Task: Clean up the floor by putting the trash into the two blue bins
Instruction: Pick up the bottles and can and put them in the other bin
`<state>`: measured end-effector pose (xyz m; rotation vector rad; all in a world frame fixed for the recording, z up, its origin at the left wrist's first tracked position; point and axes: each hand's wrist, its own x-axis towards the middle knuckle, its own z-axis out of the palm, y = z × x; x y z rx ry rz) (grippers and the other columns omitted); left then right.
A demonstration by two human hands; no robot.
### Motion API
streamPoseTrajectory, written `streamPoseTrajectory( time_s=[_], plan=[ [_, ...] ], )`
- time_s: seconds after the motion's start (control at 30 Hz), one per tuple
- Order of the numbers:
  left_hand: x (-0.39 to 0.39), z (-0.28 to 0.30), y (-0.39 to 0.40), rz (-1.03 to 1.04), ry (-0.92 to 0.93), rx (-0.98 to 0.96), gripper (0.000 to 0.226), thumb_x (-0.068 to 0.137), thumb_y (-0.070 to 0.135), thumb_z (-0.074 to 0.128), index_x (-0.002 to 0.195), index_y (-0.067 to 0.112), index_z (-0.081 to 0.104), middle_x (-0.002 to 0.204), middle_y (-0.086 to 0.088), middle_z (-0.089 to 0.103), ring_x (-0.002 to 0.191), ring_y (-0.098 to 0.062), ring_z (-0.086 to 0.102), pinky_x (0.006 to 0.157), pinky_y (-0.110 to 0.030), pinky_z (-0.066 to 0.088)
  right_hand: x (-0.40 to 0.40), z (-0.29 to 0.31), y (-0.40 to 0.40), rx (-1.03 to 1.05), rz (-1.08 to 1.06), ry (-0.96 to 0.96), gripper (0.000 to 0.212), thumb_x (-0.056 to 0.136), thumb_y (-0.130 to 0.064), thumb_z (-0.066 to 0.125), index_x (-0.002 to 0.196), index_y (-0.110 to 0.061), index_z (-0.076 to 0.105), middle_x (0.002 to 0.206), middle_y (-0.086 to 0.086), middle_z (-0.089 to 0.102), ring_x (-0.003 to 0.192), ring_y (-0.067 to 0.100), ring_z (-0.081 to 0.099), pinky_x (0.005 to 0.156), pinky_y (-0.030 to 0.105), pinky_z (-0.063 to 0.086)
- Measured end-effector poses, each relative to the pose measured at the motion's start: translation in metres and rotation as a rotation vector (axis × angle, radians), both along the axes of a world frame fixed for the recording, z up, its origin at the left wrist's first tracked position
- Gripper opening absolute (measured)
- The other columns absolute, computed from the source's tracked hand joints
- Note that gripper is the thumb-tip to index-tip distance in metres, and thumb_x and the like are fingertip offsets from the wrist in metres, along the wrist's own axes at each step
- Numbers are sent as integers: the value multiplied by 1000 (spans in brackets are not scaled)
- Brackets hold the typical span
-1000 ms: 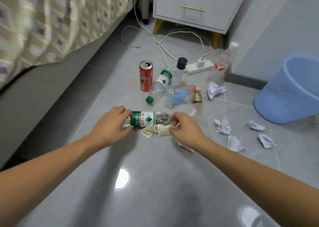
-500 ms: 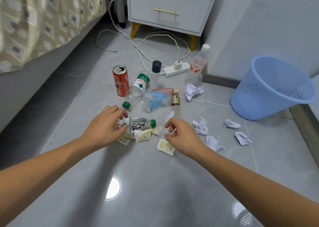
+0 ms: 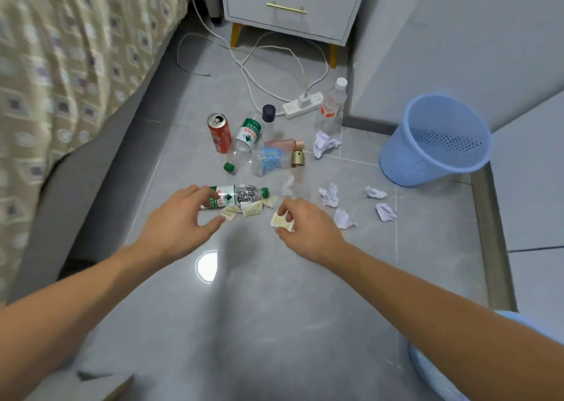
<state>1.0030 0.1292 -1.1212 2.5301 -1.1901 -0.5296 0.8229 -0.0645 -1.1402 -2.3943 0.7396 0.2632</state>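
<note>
Trash still lies across the floor (image 3: 274, 309): your right hand (image 3: 305, 226) now pinches a yellowish wrapper (image 3: 282, 220) lifted just clear of the tiles, where a second ago it was only reaching beside the lying bottle (image 3: 236, 195). Your left hand (image 3: 180, 217) has eased off that bottle, fingers loosely spread, fingertips just touching its base end, gripping nothing. Nothing has gone in yet; the blue bin (image 3: 436, 144) stands well apart to the right, with paper balls (image 3: 329, 194) between.
</note>
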Motion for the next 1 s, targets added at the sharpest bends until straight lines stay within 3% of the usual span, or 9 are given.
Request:
streamPoseTrajectory(
  time_s=[0.23,0.37,0.53,0.73,1.0],
  plan=[
    [16,153,-1,93,90,3,36,89,51,66,119,33,57,106,9,61,99,-16,58,75,-34,48,28,158,21,56,-70,-34,24,91,-34,68,111,-26,58,107,-4,60,83,14,55,78,36,50],
    [36,193,-21,127,103,18,37,89,51,66,120,35,55,107,11,60,101,-15,57,79,-37,52,53,197,2,50,-94,-52,20,93,-34,67,110,-26,59,106,-3,59,89,20,61,80,38,52],
    [61,180,-66,146,131,99,37,89,50,65,120,34,54,107,10,58,101,-16,57,81,-39,54,76,172,-47,52,-114,-11,21,93,-34,66,112,-28,57,109,-3,59,85,19,61,78,36,52],
    [110,146,-127,270,147,158,44,90,49,64,127,28,53,114,3,60,99,-19,60,84,-42,55,118,138,-122,52,-110,12,33,89,-23,64,121,-30,60,117,-2,57,98,21,62,82,34,49],
    [193,55,-188,263,141,296,64,89,53,63,144,30,41,136,-6,50,114,-31,60,86,-44,52,219,63,-178,22,-85,48,44,90,-27,67,131,-24,51,123,7,48,93,33,65,83,47,56]
  ],
)
